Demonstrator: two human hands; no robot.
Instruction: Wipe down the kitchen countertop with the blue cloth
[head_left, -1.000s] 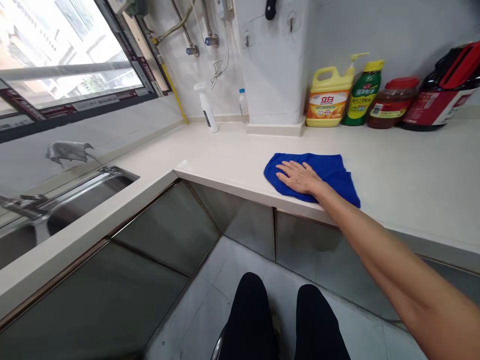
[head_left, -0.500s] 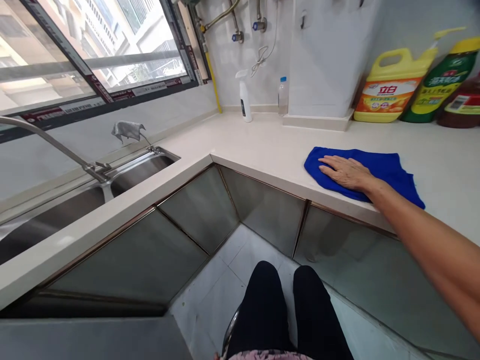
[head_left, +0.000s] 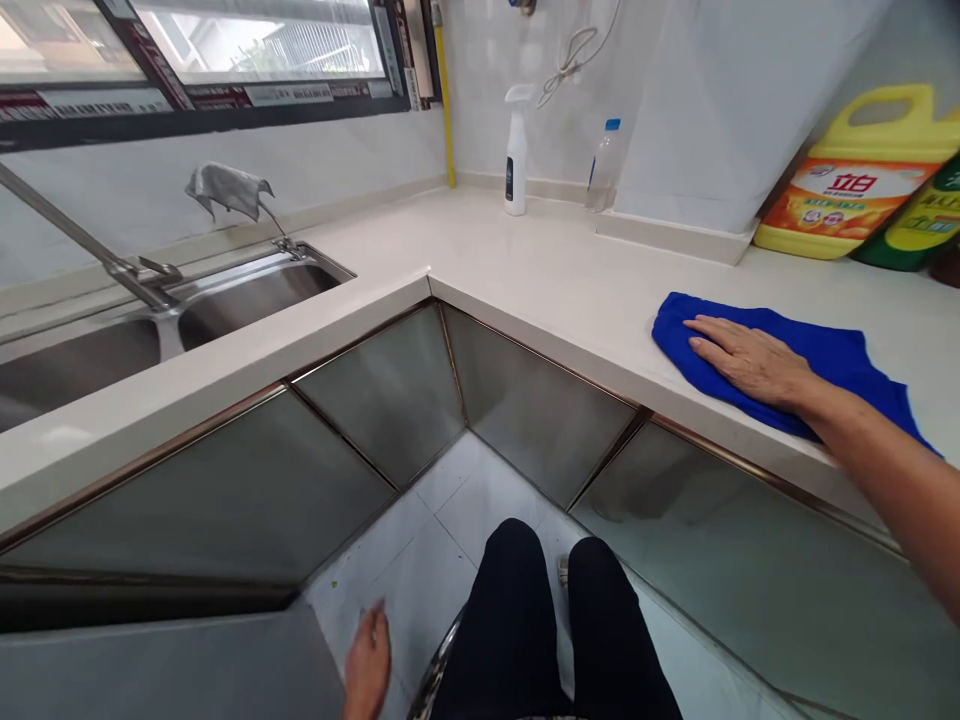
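My right hand (head_left: 746,357) lies flat, fingers stretched out, on a blue cloth (head_left: 832,362) spread near the front edge of the cream countertop (head_left: 540,285). Low at the bottom of the view, my left hand (head_left: 369,665) hangs beside my dark trouser leg, fingers loosely down, holding nothing I can see. It is partly cut off by the frame edge.
A steel sink (head_left: 225,300) with a long tap (head_left: 82,245) and a grey rag (head_left: 225,188) sits at the left under the window. A white spray bottle (head_left: 515,150) and small clear bottle (head_left: 604,165) stand in the corner. Yellow (head_left: 855,185) and green detergent bottles stand at right.
The view has swung left and down, so the cloth and my right hand now appear farther right. My left hand has come into view at the bottom.
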